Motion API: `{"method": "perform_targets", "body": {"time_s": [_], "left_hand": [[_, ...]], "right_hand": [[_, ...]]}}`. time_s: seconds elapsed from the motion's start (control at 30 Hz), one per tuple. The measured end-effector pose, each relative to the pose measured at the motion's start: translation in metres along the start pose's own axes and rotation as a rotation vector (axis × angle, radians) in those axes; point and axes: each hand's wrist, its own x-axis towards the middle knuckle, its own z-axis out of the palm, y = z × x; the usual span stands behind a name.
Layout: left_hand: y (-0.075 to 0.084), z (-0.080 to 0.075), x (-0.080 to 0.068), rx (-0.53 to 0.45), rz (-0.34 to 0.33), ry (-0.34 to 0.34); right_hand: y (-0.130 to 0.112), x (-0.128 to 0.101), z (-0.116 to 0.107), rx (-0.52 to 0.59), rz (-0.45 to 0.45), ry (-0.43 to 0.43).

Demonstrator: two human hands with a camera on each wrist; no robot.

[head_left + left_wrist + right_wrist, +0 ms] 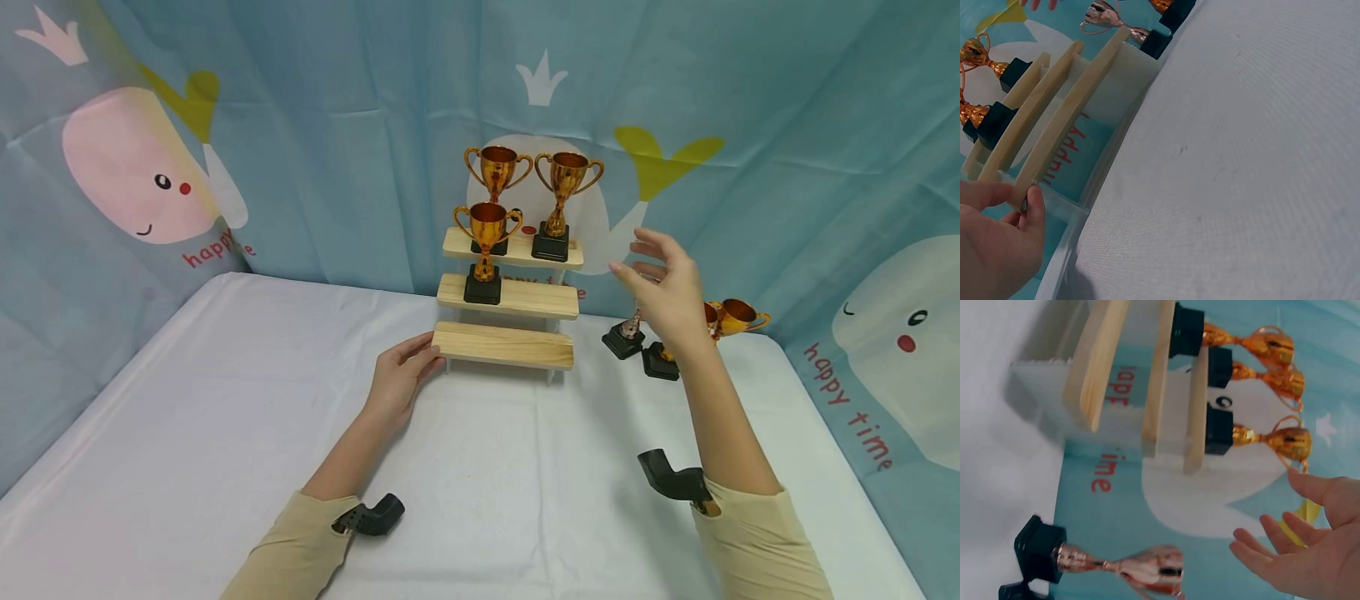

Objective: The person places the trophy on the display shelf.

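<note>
A three-tier wooden display stand [502,345] stands at the back of the table. Two gold trophy cups [566,177] are on its top tier, and another gold trophy cup [486,225] is on the middle tier. My left hand [1000,237] pinches the left end of the lowest shelf between thumb and fingers. Raised right of the stand, my right hand [663,287] has its fingers spread and holds nothing. Below it stands a rose-coloured trophy cup [1150,569], partly hidden by the hand in the head view.
Gold trophies [738,315] stand at the right behind my right forearm, partly covered. A white cloth [480,475] covers the table. Blue printed curtains [322,167] hang close behind the stand and along both sides.
</note>
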Motion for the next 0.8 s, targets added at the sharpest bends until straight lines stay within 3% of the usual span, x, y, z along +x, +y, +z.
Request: {"method": "perform_targets", "body": {"time_s": [0.33,0.8], "left_hand": [[0.0,0.0,-0.001,0.008,0.005,-0.005],[-0.001,-0.001,0.0,0.009,0.014,-0.015]], "right_hand": [[0.027,0.006,-0.014,-0.039,0.089,0.06],[0.058,0.015,-0.005,-0.062,0.229,0.099]]}}
